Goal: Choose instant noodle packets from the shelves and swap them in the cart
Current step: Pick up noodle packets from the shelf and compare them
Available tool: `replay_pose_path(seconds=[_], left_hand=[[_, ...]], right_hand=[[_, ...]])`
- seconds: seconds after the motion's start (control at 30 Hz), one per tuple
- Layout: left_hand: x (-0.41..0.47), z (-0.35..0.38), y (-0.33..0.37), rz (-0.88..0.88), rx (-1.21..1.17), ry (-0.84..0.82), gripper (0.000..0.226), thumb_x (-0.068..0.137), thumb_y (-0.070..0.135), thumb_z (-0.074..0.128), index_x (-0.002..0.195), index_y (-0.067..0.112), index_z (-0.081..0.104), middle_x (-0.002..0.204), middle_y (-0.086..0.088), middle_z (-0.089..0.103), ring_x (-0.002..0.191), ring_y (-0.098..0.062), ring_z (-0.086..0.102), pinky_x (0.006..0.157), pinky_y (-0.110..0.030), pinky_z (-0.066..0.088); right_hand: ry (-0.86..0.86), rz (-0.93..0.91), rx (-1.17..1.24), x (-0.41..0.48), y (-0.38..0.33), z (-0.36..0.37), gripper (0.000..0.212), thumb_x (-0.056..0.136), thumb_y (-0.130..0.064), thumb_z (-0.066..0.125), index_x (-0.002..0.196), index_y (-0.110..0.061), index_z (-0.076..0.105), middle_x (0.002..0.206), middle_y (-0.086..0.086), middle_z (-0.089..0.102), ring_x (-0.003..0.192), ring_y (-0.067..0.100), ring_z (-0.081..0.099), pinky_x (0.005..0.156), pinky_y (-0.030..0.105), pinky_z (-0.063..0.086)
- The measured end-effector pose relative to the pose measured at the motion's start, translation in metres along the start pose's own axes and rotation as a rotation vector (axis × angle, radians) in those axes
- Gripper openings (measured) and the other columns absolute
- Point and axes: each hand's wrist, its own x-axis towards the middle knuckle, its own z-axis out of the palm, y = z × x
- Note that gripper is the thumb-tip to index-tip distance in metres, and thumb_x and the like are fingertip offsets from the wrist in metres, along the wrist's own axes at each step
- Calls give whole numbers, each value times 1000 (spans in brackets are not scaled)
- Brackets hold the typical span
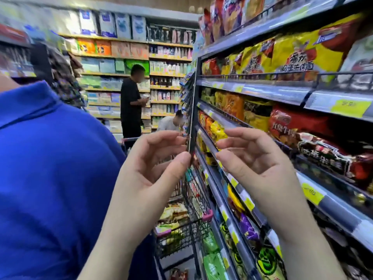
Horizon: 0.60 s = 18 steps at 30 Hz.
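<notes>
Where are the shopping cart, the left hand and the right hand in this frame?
shopping cart (198, 201): head view, on its wire side wall.
left hand (149, 170): head view, on the middle of the hand.
right hand (259, 167): head view, on the middle of the hand.

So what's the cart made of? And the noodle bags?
The cart looks like dark coated metal wire: thin crossing bars, with a pink plastic-looking corner bumper. The noodle bags look like shiny plastic film: crinkly, glossy, with light glinting off them.
</notes>
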Motion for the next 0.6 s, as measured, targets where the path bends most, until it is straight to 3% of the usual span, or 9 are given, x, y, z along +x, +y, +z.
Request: replay_pose_path(seconds=[0.3, 0.43, 0.6], left_hand=[[77, 18, -91, -26, 34, 112, 33, 81, 18, 72, 114, 17, 65, 111, 3, 76, 107, -11, 72, 83, -15, 54], [96, -4, -122, -93, 87, 111, 35, 81, 18, 72, 116, 15, 65, 114, 0, 75, 109, -11, 71, 84, -16, 55], [118, -25, -162, -166, 128, 157, 34, 85, 22, 79, 115, 17, 65, 112, 3, 76, 107, -12, 72, 84, -18, 55]], right_hand=[[-123, 22, 165, 106, 107, -8, 39, 76, -22, 75, 114, -19, 67, 103, -2, 76, 96, 13, 72, 85, 26, 57], [-197, 36, 191, 134, 148, -2, 36, 78, -24, 77, 113, -25, 69, 106, 1, 75, 100, 23, 70, 90, 31, 57], [-225, 76, 189, 162, 191, 15, 35, 79, -25, 77, 112, -25, 69, 106, 1, 75, 101, 24, 71, 89, 32, 57]])
